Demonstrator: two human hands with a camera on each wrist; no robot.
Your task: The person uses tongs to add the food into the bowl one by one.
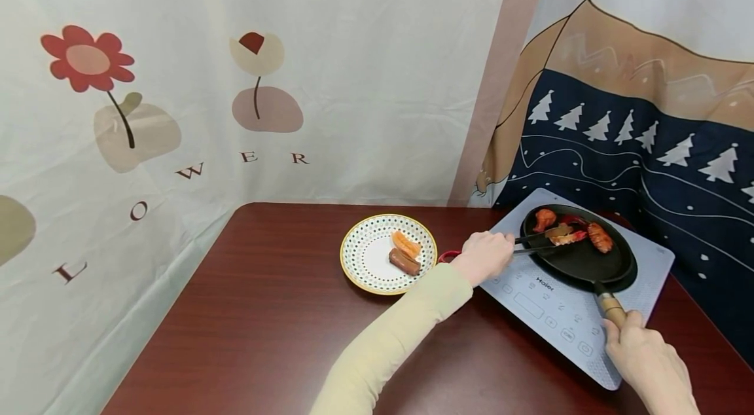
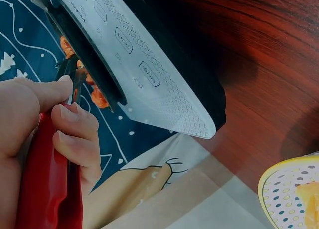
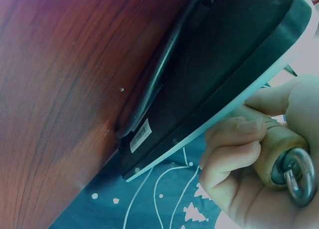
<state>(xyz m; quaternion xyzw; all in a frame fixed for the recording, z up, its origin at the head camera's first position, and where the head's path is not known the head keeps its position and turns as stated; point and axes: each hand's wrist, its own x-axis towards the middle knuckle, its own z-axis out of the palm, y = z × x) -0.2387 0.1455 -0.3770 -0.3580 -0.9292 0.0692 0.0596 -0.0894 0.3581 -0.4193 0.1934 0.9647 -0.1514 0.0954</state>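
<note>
My left hand (image 1: 485,254) holds red-handled tongs (image 2: 47,174), whose dark arms reach over the black frying pan (image 1: 571,268). Their tips are at a brownish piece (image 1: 558,231) and a shrimp (image 1: 569,238); whether they pinch either, I cannot tell. Also in the pan lie a drumstick-shaped piece (image 1: 544,219) and a browned chicken wing (image 1: 599,238). My right hand (image 1: 650,353) grips the pan's wooden handle (image 1: 611,309), with a metal ring at its end in the right wrist view. The pan is on a grey induction cooktop (image 1: 654,261).
Left of the cooktop, a dotted plate (image 1: 353,274) with a yellow rim carries a split sausage (image 1: 404,262) and an orange-yellow piece (image 1: 406,244). All stands on a dark red wooden table (image 1: 265,310). Printed curtains (image 1: 377,74) hang behind its far edge.
</note>
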